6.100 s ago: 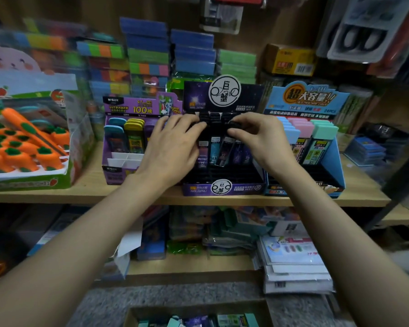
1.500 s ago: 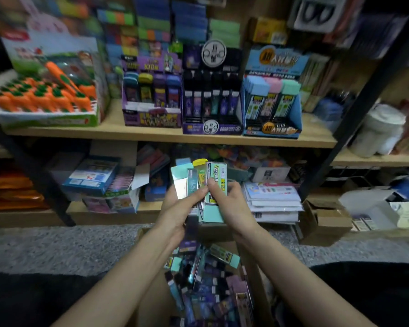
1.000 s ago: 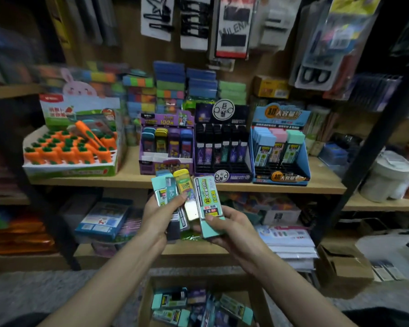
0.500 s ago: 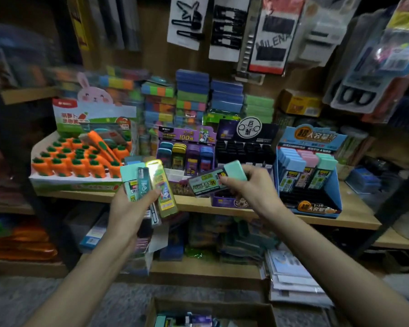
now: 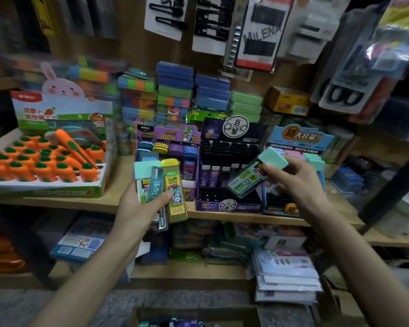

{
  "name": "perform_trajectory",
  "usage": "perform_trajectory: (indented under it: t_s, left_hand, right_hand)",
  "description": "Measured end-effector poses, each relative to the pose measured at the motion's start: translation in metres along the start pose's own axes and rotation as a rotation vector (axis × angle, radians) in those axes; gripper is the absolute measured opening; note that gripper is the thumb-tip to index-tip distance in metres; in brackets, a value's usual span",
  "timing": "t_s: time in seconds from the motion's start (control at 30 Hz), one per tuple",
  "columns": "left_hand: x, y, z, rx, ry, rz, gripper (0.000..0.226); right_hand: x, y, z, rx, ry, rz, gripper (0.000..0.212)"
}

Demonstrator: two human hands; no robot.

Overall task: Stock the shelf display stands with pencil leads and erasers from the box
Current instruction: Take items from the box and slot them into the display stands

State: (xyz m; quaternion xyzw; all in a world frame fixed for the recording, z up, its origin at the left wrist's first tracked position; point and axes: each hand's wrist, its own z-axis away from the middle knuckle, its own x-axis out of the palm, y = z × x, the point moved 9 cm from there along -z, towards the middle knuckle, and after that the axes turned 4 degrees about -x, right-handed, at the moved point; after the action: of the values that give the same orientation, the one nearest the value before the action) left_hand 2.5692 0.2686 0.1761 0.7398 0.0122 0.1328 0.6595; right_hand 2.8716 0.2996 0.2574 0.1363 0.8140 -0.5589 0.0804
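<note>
Wooden shelf (image 5: 113, 204) carries purple stand (image 5: 168, 135), black stand (image 5: 229, 205) and blue stand (image 5: 298, 138) side by side. Cardboard box (image 5: 194, 312) on floor below, packs inside. Left hand (image 5: 137, 208) grips fanned packs (image 5: 174, 192) before purple stand, thumb across them. Right hand (image 5: 293, 182) pinches tilted mint-capped pack (image 5: 246, 179) before black and blue stands.

Carrot tray (image 5: 45, 192) lies left of display stands (image 5: 232, 138) on shelf (image 5: 118, 182).

shelf (image 5: 57, 202) — carrot tray (image 5: 45, 192) | purple stand (image 5: 168, 138) | black stand (image 5: 224, 205) | blue stand (image 5: 300, 138)
</note>
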Motion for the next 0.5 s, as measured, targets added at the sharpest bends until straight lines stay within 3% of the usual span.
perform_trajectory:
  t_s: [0.23,0.5]
  left_hand:
    - [0.052,-0.005,-0.005,0.009,-0.076,-0.008,0.03]
    - [0.1,-0.018,-0.01,0.011,-0.126,-0.018,0.031]
  right_hand:
    - [-0.124,0.034,-0.012,0.036,0.115,0.323,0.014]
    - [-0.141,0.072,-0.055,0.034,-0.077,0.731,0.029]
